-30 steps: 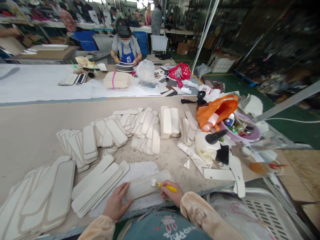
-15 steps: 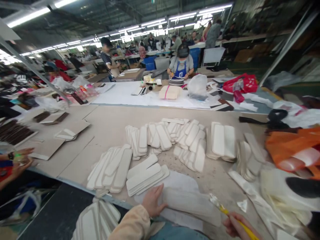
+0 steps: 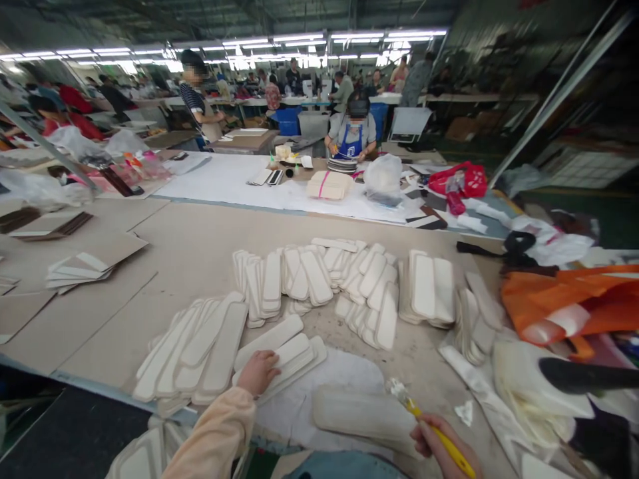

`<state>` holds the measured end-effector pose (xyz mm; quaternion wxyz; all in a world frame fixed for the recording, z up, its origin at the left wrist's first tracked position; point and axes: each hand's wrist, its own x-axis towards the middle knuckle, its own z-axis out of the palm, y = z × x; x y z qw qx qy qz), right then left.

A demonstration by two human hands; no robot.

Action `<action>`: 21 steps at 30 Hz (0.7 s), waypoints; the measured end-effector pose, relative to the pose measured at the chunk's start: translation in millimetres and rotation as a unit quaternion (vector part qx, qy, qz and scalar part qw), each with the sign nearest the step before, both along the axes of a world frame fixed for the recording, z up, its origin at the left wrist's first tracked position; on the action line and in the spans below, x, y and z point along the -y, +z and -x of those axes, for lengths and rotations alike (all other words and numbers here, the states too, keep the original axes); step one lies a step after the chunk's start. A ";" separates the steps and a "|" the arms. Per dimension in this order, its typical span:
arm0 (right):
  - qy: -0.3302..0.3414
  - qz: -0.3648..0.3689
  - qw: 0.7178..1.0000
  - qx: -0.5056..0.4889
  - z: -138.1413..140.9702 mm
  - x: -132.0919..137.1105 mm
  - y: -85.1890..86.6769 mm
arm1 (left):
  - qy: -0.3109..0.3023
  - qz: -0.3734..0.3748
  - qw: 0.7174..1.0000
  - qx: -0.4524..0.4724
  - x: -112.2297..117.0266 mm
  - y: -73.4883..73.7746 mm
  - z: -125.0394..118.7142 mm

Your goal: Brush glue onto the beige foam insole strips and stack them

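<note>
My left hand [image 3: 258,374] lies over the near end of a small stack of pale rounded strips [image 3: 294,352], its fingers bent against the top strip. My right hand [image 3: 439,442] is closed round the yellow handle of a brush [image 3: 412,407]. The brush's whitish bristle end is just above the right part of a flat pile of greyish rounded strips [image 3: 354,412]. That pile lies on a white sheet [image 3: 332,372] in front of me.
Fanned piles of strips [image 3: 200,349] stand on the left, with more piles [image 3: 369,279] behind. At right lie an orange bag [image 3: 554,306] and a pale plastic container [image 3: 522,386]. A co-worker [image 3: 351,133] sits across the table; brown boards [image 3: 100,256] are at left.
My left hand has moved left from the greyish pile to the stack of pale strips. The brush has drawn slightly left in my right hand. The view has turned a little right.
</note>
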<state>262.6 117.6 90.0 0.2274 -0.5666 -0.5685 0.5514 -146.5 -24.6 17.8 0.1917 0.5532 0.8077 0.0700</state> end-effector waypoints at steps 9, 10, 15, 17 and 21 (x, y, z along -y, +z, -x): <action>-0.023 0.003 1.000 -0.013 9.6 5.0 -0.9 | -0.055 -0.003 0.998 0.028 5.0 -13.9 20.0; -0.013 -0.001 1.000 -0.010 9.6 4.9 -1.3 | -0.059 -0.005 0.998 0.027 4.9 -13.3 19.6; 0.009 -0.011 1.000 -0.012 10.7 6.3 -0.9 | -0.065 -0.012 0.998 0.021 6.2 -8.8 16.2; 0.011 -0.012 1.000 -0.019 10.5 7.7 -1.0 | -0.064 -0.012 0.998 0.018 6.8 -7.7 15.5; 0.017 -0.012 0.999 -0.026 4.8 11.0 -6.7 | -0.068 -0.003 0.998 0.013 5.0 -4.9 13.6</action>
